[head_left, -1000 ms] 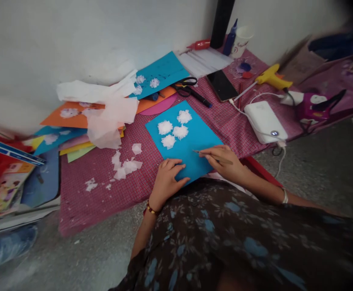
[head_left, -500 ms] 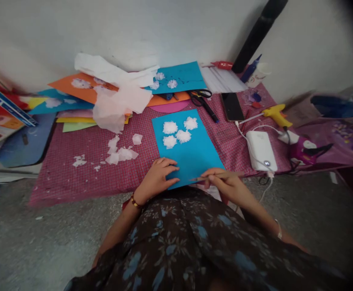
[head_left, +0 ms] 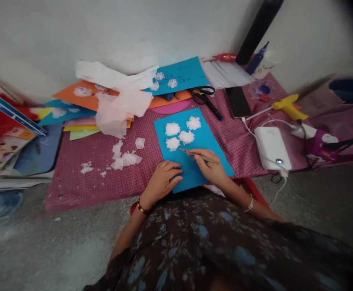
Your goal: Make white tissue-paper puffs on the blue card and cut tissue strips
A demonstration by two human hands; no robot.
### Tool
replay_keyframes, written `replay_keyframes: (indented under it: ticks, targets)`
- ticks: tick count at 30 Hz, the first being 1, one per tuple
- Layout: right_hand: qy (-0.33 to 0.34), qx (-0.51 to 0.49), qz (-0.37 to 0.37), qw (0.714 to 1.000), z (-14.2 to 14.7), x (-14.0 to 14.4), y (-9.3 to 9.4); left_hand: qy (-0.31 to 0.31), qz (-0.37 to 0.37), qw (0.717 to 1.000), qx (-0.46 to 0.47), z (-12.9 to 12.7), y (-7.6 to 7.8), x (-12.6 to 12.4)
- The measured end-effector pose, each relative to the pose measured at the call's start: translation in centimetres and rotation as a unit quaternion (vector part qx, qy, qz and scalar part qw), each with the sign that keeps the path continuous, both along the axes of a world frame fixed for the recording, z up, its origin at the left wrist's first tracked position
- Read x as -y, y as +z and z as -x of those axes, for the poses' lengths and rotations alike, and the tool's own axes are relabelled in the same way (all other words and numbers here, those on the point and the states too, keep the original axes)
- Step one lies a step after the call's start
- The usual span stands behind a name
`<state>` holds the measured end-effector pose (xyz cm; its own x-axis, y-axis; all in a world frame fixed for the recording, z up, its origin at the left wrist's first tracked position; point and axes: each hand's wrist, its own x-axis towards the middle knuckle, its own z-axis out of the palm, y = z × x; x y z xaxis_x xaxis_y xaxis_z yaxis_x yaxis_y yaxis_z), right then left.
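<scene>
The right hand [head_left: 208, 167] is pinching a thin stick [head_left: 199, 155] whose tip is pointing up-left toward the white tufts [head_left: 180, 131], while the left hand [head_left: 162, 182] is pressing its spread fingers flat on the blue card [head_left: 212, 151].

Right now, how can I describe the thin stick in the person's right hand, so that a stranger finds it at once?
Start at the pink checked cloth on the floor and find the blue card with four white tissue tufts. The right hand rests on that card and pinches a thin stick, its tip close under the tufts. Unlike the black pen beyond the card, it is pale and held.
</scene>
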<state>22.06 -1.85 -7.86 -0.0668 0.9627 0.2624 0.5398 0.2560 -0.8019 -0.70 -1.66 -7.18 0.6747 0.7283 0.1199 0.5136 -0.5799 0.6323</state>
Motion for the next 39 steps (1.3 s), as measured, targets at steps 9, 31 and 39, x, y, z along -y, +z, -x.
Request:
replay_keyframes:
  ticks: [9,31,39]
  targets:
    - [0.015,0.074,-0.008,0.997,0.0,0.3,0.5,0.005,-0.002,1.000,-0.025,0.0,-0.1,0.0]
    - [-0.031,-0.020,0.039,0.999,-5.6,5.3,4.0,0.022,-0.018,0.999,-0.022,0.1,-0.5,0.2]
    - [-0.045,0.016,-0.025,0.999,-5.8,-4.2,1.5,0.017,-0.035,0.999,-0.014,0.2,-1.0,0.1]
